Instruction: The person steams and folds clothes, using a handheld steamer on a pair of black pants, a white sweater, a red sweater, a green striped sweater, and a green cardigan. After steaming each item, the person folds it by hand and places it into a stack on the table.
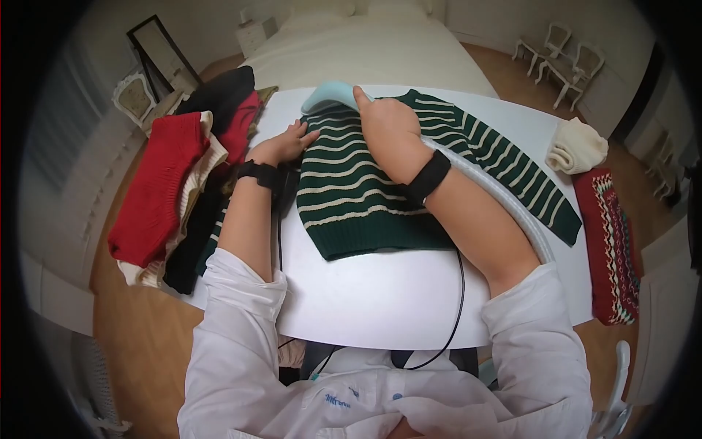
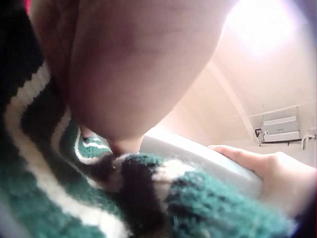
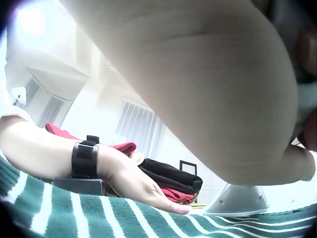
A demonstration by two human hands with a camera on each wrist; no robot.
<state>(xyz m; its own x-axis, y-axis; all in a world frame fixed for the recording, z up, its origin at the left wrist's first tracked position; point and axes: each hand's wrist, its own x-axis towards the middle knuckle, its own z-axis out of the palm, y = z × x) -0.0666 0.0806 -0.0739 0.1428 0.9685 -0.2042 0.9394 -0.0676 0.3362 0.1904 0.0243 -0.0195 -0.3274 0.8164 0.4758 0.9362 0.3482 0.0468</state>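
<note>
A dark green sweater with cream stripes (image 1: 365, 183) lies on the white table, its sleeve stretched out to the right. My right hand (image 1: 395, 132) grips a light blue garment steamer (image 1: 333, 95), whose head is over the sweater's far left part. In the right wrist view the steamer head (image 3: 237, 201) appears pale, right at the striped knit. A pale ribbed hose (image 1: 504, 190) runs back along my right forearm. My left hand (image 1: 281, 145) rests at the sweater's left edge with fingers extended. From the left wrist, the striped knit (image 2: 64, 198) fills the lower part.
Folded clothes, a red sweater (image 1: 157, 190) on top, are piled at the table's left. At the right edge lie a rolled cream knit (image 1: 578, 146) and a red patterned knit (image 1: 610, 249). A black cable (image 1: 461, 300) crosses the table's front (image 1: 365, 300). Beyond stands a bed (image 1: 387, 51).
</note>
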